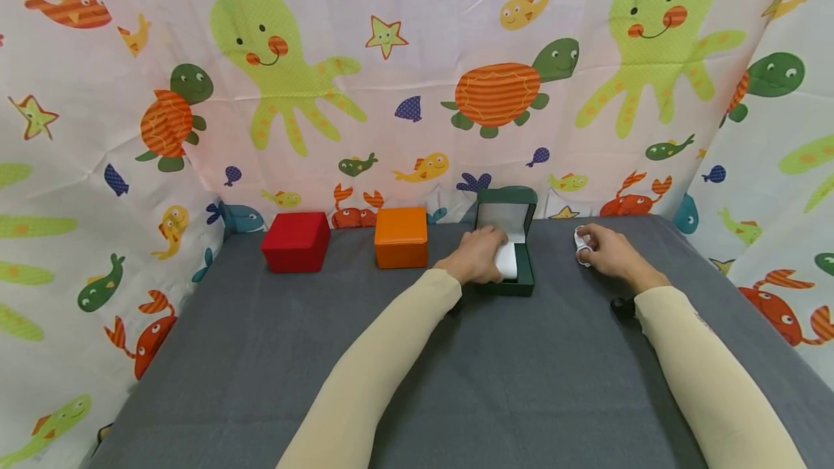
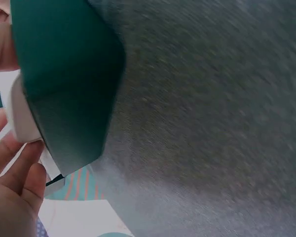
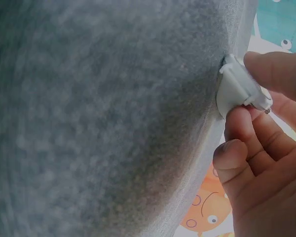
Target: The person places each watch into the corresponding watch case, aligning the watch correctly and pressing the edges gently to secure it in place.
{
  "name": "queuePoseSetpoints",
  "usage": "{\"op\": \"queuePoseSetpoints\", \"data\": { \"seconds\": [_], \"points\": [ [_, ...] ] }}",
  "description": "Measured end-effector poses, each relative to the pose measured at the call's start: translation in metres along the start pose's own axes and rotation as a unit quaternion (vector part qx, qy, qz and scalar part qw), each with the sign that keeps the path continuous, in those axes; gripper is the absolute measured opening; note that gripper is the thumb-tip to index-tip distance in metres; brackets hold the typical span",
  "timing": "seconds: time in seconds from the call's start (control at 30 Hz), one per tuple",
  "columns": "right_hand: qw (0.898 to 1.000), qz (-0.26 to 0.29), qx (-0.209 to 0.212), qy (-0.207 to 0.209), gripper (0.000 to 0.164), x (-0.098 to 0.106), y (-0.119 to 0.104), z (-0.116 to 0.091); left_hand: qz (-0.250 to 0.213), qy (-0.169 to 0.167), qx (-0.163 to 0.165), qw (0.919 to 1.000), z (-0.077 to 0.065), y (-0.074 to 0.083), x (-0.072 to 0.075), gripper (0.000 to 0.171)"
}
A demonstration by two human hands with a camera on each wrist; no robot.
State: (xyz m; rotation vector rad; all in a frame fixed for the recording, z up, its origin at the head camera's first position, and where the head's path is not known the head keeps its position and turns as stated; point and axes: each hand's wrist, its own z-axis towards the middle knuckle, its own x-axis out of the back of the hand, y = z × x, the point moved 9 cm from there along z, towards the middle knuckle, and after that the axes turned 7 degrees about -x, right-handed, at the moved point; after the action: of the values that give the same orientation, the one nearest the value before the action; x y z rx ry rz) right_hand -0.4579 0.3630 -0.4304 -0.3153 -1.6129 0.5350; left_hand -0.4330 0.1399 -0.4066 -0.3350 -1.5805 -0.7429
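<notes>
A dark green box [image 1: 526, 273] stands with its lid up on the grey table, its lining pale. My left hand [image 1: 478, 255] reaches into it and grips a white cushion [image 1: 506, 260]. In the left wrist view, fingers curl about the cushion [image 2: 22, 111] with the thumb across from them, and the green box wall [image 2: 69, 94] covers part of it. To the right of the box, my right hand [image 1: 612, 255] pinches a white wristwatch [image 1: 582, 243] close over the table. Seen from the right wrist, the watch [image 3: 239, 86] sits between thumb and fingers, its metal edge turned sideways.
Left of the green box, an orange box [image 1: 401, 239] and a red box [image 1: 296, 243] stand closed near the table's back edge. The grey cloth [image 1: 521, 382] covers the table. A curtain [image 1: 417, 78] printed with sea animals hangs behind and at both sides.
</notes>
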Motion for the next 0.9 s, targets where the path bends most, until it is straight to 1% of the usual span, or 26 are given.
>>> {"op": "queuePoseSetpoints", "data": {
  "seconds": [0.13, 0.37, 0.43, 0.5, 0.63, 0.7, 0.83, 0.9],
  "points": [
    [1.0, 0.0, 0.001, 0.016, 0.042, 0.003, -0.005, -0.001, -0.02, 0.015, -0.012, 0.9996, -0.004, 0.001, 0.001, 0.07],
    [0.998, 0.017, 0.005, 0.062, 0.034, 0.009, -0.016, -0.005, -0.027, 0.043, -0.056, 0.9971, -0.011, 0.008, 0.003, 0.072],
    [0.996, 0.028, 0.012, 0.079, 0.033, 0.012, -0.021, -0.007, -0.035, 0.057, -0.065, 0.9957, -0.014, 0.008, 0.003, 0.073],
    [0.994, 0.038, 0.021, 0.095, 0.032, 0.014, -0.028, -0.011, -0.047, 0.078, -0.071, 0.9933, -0.018, 0.009, 0.006, 0.075],
    [0.991, 0.051, 0.035, 0.118, 0.031, 0.016, -0.044, -0.021, -0.086, 0.124, -0.077, 0.9856, -0.028, 0.013, 0.015, 0.079],
    [0.989, 0.06, 0.038, 0.126, 0.03, 0.016, -0.055, -0.028, -0.112, 0.143, -0.075, 0.9805, -0.034, 0.015, 0.019, 0.077],
    [0.984, 0.082, 0.037, 0.15, 0.029, 0.016, -0.074, -0.045, -0.172, 0.164, -0.066, 0.9691, -0.048, 0.018, 0.022, 0.07],
    [0.982, 0.091, 0.037, 0.163, 0.029, 0.016, -0.083, -0.053, -0.21, 0.168, -0.056, 0.9615, -0.054, 0.018, 0.021, 0.068]
  ]
}}
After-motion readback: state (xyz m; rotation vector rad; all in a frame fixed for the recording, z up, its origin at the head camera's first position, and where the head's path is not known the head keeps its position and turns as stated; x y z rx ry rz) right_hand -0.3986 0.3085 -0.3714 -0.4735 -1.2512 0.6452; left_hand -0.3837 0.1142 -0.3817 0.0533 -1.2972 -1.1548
